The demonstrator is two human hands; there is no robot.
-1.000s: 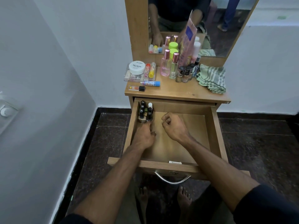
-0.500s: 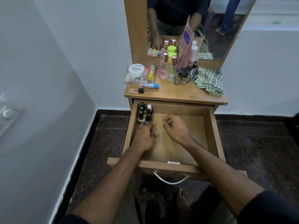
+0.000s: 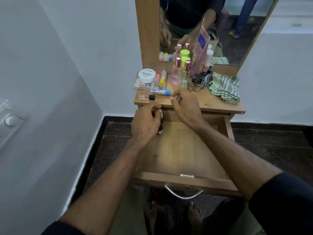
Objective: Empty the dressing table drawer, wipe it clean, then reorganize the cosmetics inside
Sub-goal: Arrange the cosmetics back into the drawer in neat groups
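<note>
The drawer [image 3: 179, 150] stands pulled out with most of its floor bare, so I judge I am on the refilling part: cosmetics go back in, one small group at a time. My left hand [image 3: 145, 124] is above the drawer's back left corner, fingers curled, and a small dark bottle [image 3: 160, 128] shows just under them; whether I am holding it or only touching it I cannot tell, since the hand hides its top. My right hand [image 3: 184, 104] hangs over the front edge of the tabletop [image 3: 211, 102], fingers loosely bent and holding nothing.

The blue-capped tube [image 3: 160, 92] lies near that front edge, toward the left, just beside my right fingertips, so it looks the natural next pick. To do this well I would pinch it across its middle, lift it straight up so it does not roll, and lay it in the drawer beside the bottle along the left wall. The perfume bottles [image 3: 181, 77] toward the back are tall and would tip easily; I should keep my wrist clear of them and of the green cloth [image 3: 225, 87] at the right edge.
</note>
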